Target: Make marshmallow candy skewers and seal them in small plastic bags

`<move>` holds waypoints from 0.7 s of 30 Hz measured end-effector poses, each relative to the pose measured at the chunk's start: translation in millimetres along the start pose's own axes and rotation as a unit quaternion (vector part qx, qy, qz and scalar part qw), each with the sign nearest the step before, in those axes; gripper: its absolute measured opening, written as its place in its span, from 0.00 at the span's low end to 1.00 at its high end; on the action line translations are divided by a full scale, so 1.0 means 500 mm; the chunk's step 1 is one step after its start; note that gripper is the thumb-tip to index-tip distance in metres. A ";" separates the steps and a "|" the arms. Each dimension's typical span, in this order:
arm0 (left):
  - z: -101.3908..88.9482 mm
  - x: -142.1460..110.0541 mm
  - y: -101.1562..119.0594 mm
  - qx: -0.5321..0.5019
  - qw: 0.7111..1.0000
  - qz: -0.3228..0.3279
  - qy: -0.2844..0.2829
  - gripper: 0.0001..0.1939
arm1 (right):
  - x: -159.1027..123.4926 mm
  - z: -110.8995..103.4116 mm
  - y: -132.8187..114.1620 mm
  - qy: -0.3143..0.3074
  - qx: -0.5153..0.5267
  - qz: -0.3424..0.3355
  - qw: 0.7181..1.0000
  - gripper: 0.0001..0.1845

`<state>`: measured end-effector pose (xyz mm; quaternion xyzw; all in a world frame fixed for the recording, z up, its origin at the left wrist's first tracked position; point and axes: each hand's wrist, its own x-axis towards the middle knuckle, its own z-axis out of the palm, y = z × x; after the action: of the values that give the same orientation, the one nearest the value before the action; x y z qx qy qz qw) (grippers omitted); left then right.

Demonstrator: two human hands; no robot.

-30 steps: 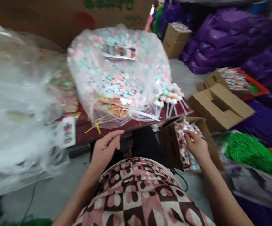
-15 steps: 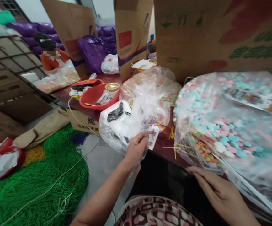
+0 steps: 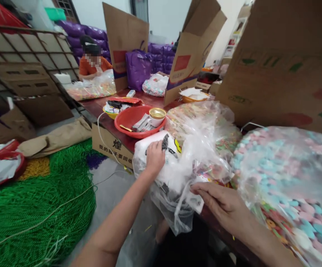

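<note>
My left hand (image 3: 155, 157) lies over a white plastic-wrapped package (image 3: 170, 154) at the table edge. Its fingers stretch forward onto the white surface, beside a black printed patch. The clear plastic of a bag (image 3: 177, 211) hangs below the package over the edge. Just right of it is my right hand (image 3: 222, 202), with thumb and fingers pressed together at the crumpled plastic. Whether anything is pinched there cannot be made out. To the right of this hand sits a large clear bag of pink, blue and white candies (image 3: 289, 155), with orange ring candies low in it.
A red basin (image 3: 119, 128) holding sachets and a gold-rimmed cup stands behind the package. Clear bags of coloured candies (image 3: 202, 115) lie farther back. Tall cardboard sheets (image 3: 277, 70) stand on the table. Green cord (image 3: 38, 218) covers the floor at left. Another person (image 3: 94, 65) sits beyond.
The view has swung left from the candy bag and boxes. My left hand has moved forward onto the white package, and my right hand has come from the candy box to the plastic bag.
</note>
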<state>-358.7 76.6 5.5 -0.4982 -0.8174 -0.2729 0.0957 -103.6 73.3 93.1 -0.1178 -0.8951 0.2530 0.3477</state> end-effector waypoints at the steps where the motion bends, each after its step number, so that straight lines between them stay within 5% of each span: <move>1: 0.005 0.009 -0.004 0.011 1.000 -0.002 -0.014 0.20 | 0.022 0.001 0.001 -0.003 0.006 -0.002 1.000 0.12; 8: 0.020 0.023 -0.029 0.016 1.000 0.016 -0.008 0.08 | 0.160 0.028 0.042 -0.013 0.004 0.069 0.998 0.12; 14: 0.033 0.006 -0.028 0.019 0.998 0.011 0.059 0.18 | 0.296 0.112 0.159 -0.006 -0.079 0.052 0.995 0.16; 21: 0.038 -0.002 -0.024 0.002 0.993 0.029 0.117 0.17 | 0.456 0.204 0.245 -0.113 -0.278 0.082 0.951 0.24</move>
<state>-366.5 81.6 -15.1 -0.4864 -0.7863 -0.3247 0.1994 -335.6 227.3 91.5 -0.2535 -0.9506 0.0339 0.1760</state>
